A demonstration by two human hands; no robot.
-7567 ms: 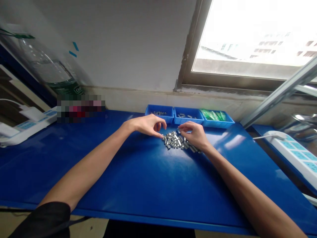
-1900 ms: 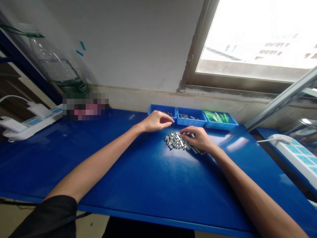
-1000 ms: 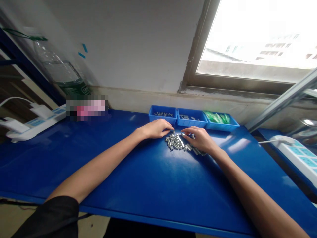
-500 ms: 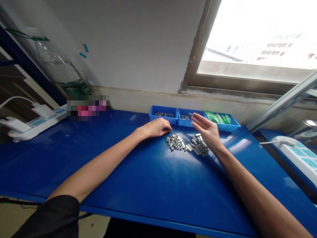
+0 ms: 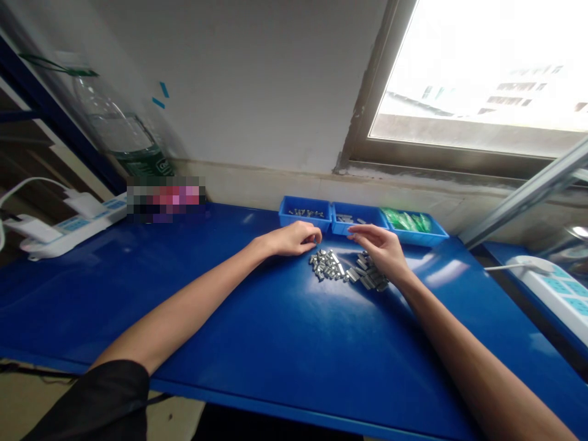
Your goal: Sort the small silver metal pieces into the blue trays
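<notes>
My left hand [image 5: 298, 237] rests just left of a pile of small, short metal fittings [image 5: 325, 264]. Its fingers curl in against the thumb, and whatever they may hold is hidden. Above a second pile of longer metal pieces, like hex standoffs [image 5: 366, 272], hovers my right hand [image 5: 379, 245]. Its fingers stretch to the left with the thumb apart, and nothing shows between them. Behind the hands stand a blue bin [image 5: 303, 222] with small metal parts, and a second blue bin [image 5: 346, 229] holding a few longer pieces.
Green plastic packets [image 5: 407, 220] fill the right-hand section of the bins, against the wall. A power strip [image 5: 68, 226] with plugs lies at the left, near a large bottle [image 5: 124, 135]. Another power strip [image 5: 558, 288] sits at the right beyond the blue table [image 5: 275, 343].
My right hand has drawn back and down from over the middle bin to above the longer pieces. A piece that was by its fingertips now appears in that bin. My left hand is nearly still.
</notes>
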